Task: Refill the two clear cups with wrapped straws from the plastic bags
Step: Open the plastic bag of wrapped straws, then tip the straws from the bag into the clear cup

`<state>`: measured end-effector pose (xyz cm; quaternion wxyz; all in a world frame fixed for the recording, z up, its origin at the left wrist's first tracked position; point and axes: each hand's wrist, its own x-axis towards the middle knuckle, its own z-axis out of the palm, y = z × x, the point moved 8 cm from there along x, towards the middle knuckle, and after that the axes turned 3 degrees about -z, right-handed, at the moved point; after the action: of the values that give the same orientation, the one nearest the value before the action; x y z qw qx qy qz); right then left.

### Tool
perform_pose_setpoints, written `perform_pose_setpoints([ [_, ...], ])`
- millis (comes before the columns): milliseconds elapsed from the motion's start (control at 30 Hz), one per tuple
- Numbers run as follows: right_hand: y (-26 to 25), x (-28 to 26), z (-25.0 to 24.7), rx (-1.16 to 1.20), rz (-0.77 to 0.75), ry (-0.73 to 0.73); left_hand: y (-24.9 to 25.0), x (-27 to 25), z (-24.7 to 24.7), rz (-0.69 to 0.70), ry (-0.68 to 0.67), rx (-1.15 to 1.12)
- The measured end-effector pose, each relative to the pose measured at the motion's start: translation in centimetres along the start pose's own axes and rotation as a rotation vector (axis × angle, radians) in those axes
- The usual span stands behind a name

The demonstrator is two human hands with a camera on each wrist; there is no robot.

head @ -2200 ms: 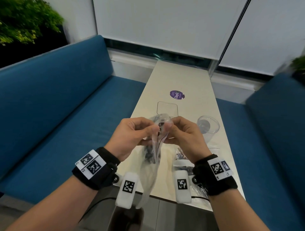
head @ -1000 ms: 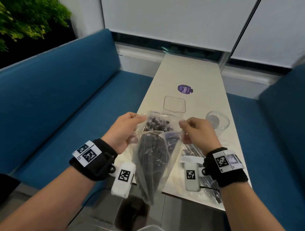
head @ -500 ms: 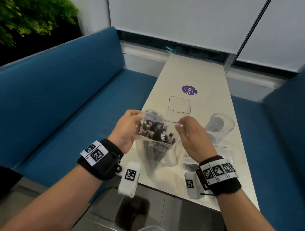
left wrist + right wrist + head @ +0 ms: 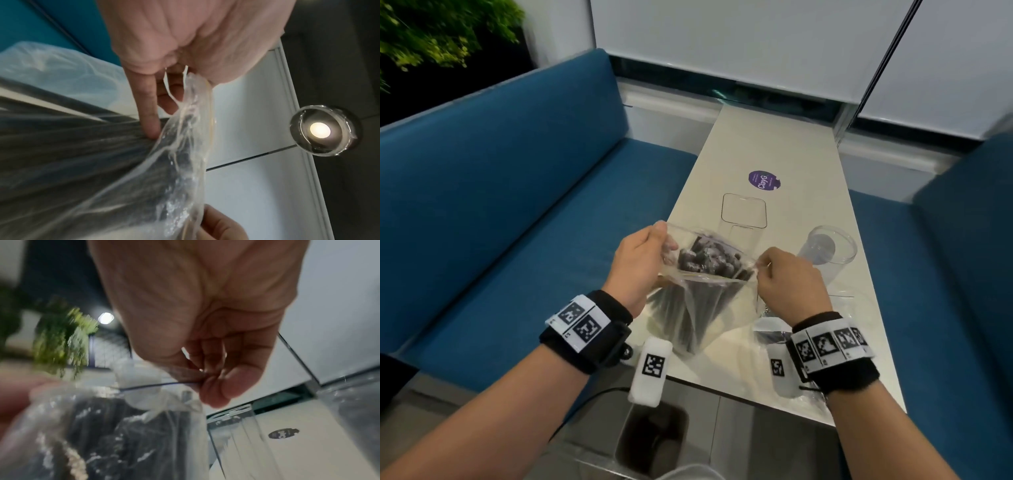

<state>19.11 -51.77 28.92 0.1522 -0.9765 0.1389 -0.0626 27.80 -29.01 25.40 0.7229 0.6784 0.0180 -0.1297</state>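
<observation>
A clear plastic bag (image 4: 702,308) full of dark wrapped straws (image 4: 705,262) stands over the table's near end, its mouth pulled wide. My left hand (image 4: 645,260) pinches the left side of the bag's rim (image 4: 193,100). My right hand (image 4: 784,277) pinches the right side of the rim (image 4: 185,374). A tall square clear cup (image 4: 743,214) stands just behind the bag. A round clear cup (image 4: 825,250) stands to the right of my right hand. Both cups look empty. A second plastic bag (image 4: 774,329) lies partly hidden under my right wrist.
The narrow cream table (image 4: 774,144) runs away from me between two blue benches (image 4: 500,205), with a purple sticker (image 4: 763,180) past the cups. A plant (image 4: 431,34) is at the far left. A floor opening (image 4: 650,442) shows below the table's near edge.
The bag went from pinched shut to pulled wide open between my hands. It has come down until its bottom rests on the table, and the straw ends now show at the mouth.
</observation>
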Motion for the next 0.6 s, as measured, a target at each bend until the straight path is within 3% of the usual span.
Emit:
perform_pose_setpoints([
  [67,0.3,0.2,0.3,0.175,0.01,0.021,-0.2,0.0,0.1,-0.014,-0.03,0.028],
  [200,1.1,0.4,1.7,0.964,0.132,0.022,-0.2,0.0,-0.1,-0.066,-0.102,0.021],
  [333,0.6,0.7,3.4,1.454,0.324,-0.052,-0.6,-0.2,0.7,-0.233,-0.148,-0.093],
  [400,0.4,0.9,3.9,1.403,0.374,-0.022,-1.1,-0.4,1.7,-0.322,-0.17,-0.165],
  [433,0.5,1.1,3.5,1.224,0.334,0.023,-0.9,-0.5,2.2,-0.322,-0.199,-0.139],
  [467,0.4,1.1,2.5,0.97,0.241,0.081,-0.4,-0.6,2.4,-0.267,-0.223,0.002],
  [533,-0.8,0.6,0.6,0.538,-0.022,0.186,1.1,-0.9,2.4,-0.02,-0.222,0.494],
  [600,-1.4,-0.2,-0.3,0.393,-0.198,0.25,2.2,-1.2,2.3,0.195,-0.164,0.779],
])
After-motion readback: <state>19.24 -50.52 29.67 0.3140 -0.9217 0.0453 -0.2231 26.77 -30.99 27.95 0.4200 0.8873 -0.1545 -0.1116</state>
